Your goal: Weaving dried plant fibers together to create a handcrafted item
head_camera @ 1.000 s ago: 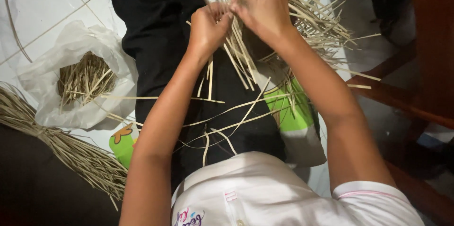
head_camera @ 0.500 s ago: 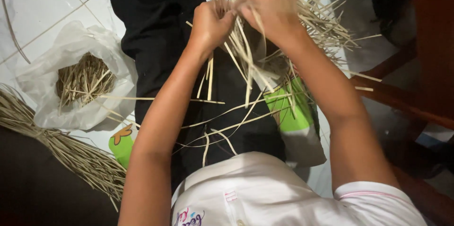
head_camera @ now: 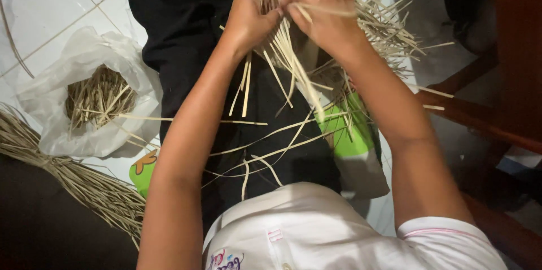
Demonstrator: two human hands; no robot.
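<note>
1. Since a second ago both hands have barely shifted; they remain pressed together over the lap.
2. The left hand (head_camera: 251,18) and right hand (head_camera: 322,7) are each clenched on thin, flat, pale straw strips (head_camera: 293,72), stiff and fanning outward.
3. One crinkled clear plastic bag (head_camera: 62,83) on the tiled floor (head_camera: 51,4) holds short cuttings; one long tied bundle (head_camera: 68,177) lies beside it.

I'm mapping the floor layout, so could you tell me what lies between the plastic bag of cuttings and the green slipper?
In the head view, loose pale strips cross from the plastic bag toward the green slipper, over the black-clad legs.
</note>
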